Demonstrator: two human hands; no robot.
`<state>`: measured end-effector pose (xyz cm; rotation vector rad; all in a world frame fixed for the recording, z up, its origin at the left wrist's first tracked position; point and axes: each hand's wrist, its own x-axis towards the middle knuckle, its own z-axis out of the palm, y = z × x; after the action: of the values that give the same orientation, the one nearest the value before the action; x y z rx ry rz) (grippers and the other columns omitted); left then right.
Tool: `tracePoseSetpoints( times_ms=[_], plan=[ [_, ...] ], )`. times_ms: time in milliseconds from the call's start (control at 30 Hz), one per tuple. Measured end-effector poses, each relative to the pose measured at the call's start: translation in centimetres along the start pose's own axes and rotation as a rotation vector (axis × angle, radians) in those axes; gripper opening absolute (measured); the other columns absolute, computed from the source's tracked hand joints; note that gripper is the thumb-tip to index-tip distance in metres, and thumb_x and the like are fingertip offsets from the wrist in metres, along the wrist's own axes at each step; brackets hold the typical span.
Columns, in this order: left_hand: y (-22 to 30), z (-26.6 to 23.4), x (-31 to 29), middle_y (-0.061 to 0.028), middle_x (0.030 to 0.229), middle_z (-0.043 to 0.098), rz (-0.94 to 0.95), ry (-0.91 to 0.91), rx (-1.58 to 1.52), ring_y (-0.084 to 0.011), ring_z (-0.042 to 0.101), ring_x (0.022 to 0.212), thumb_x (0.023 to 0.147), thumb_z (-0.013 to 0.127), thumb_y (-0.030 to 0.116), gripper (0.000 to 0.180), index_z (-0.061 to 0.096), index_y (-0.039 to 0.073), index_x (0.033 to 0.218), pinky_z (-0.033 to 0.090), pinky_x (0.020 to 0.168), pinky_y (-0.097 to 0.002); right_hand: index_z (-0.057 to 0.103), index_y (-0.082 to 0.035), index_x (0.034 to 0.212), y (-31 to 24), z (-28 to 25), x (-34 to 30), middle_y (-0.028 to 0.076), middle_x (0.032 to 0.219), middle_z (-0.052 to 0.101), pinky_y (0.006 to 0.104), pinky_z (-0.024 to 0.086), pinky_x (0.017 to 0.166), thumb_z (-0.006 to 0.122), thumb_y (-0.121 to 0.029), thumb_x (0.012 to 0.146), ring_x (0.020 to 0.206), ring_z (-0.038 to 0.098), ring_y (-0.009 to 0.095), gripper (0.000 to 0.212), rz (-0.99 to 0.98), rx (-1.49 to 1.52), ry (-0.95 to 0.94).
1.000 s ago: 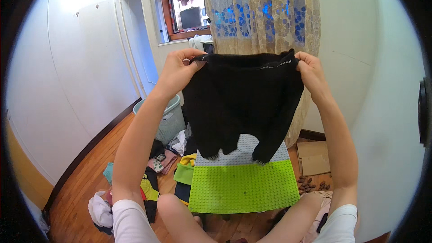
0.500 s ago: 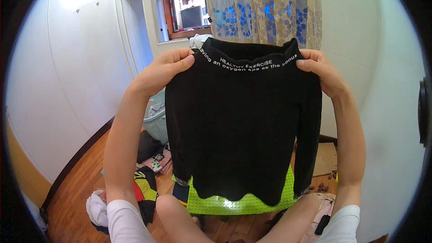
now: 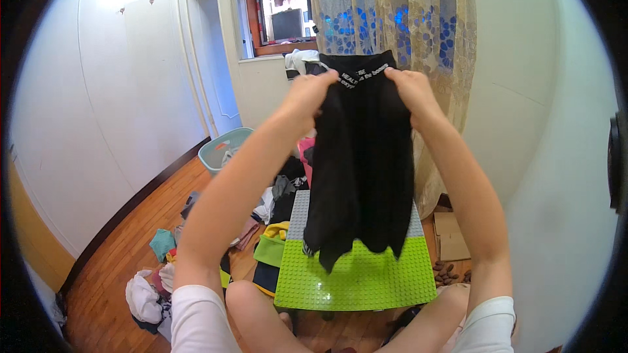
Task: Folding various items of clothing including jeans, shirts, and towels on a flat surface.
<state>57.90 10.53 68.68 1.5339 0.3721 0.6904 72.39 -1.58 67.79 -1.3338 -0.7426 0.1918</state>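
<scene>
A black long-sleeved top (image 3: pixel 369 157) with white lettering around its high collar hangs from both my hands. My left hand (image 3: pixel 313 95) pinches it at the left side of the collar, and my right hand (image 3: pixel 412 91) pinches the opposite side. The fabric droops in folds between them, its hem slightly smeared by motion. Below the hem lies a low table (image 3: pixel 353 281) with a studded green and grey top, in front of my knees. The garment hides part of the grey section.
Left of the table, clothes lie on the wooden floor, among them a green and yellow garment (image 3: pixel 271 248) and a white heap (image 3: pixel 144 297). A pale blue basket (image 3: pixel 212 150) stands behind them. Cardboard (image 3: pixel 451 235) lies at right, near a curtain (image 3: pixel 392 13) and window.
My hands have come closer together and farther from me, so the top, spread wide before, now hangs narrow and folded. More of the table and floor shows.
</scene>
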Motion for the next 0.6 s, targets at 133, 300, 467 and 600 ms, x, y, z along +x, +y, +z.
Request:
tracePoseSetpoints(
  times_ms=[133,300,467,600],
  plan=[
    [-0.7,2.6,-3.3,-0.0028,0.083,0.055,0.053,-0.202,-0.124,-0.0131,0.053,0.067,0.088,0.052,0.029,0.025,0.050,0.005,0.098,0.044,0.057,-0.0264,0.059,0.002,0.084,-0.2,2.9,-3.4,0.005,0.074,0.060,0.0266,0.043,0.061,0.058,-0.025,0.082,0.065,0.055,0.011,0.027,-0.145,0.027,-0.139],
    [-1.3,0.7,-3.4,-0.0042,0.087,0.053,0.427,-0.179,0.171,-0.0136,0.053,0.081,0.086,0.056,0.018,0.027,0.047,0.006,0.108,0.047,0.068,-0.0270,0.059,-0.001,0.084,-2.0,1.6,-5.5,0.002,0.074,0.059,0.0216,0.042,0.061,0.056,-0.019,0.085,0.067,0.053,0.007,0.018,-0.223,0.189,-0.297],
    [-0.7,-0.3,-2.8,-0.0076,0.106,0.052,0.894,0.005,0.338,-0.0178,0.052,0.095,0.070,0.067,-0.001,0.055,0.042,0.001,0.119,0.044,0.081,-0.0291,0.058,-0.002,0.086,-2.3,0.3,-6.4,0.000,0.075,0.058,0.0211,0.041,0.063,0.058,-0.019,0.085,0.069,0.052,0.006,0.017,-0.355,0.086,-0.520],
    [-0.4,-1.5,-3.3,-0.0058,0.101,0.056,0.431,-0.429,0.111,-0.0146,0.056,0.093,0.070,0.061,-0.004,0.049,0.046,0.001,0.117,0.046,0.080,-0.0265,0.057,-0.001,0.090,-1.2,-0.2,-7.4,0.001,0.080,0.059,0.0221,0.043,0.068,0.059,-0.018,0.085,0.075,0.054,0.007,0.018,-0.368,-0.052,-0.585]
  ],
)
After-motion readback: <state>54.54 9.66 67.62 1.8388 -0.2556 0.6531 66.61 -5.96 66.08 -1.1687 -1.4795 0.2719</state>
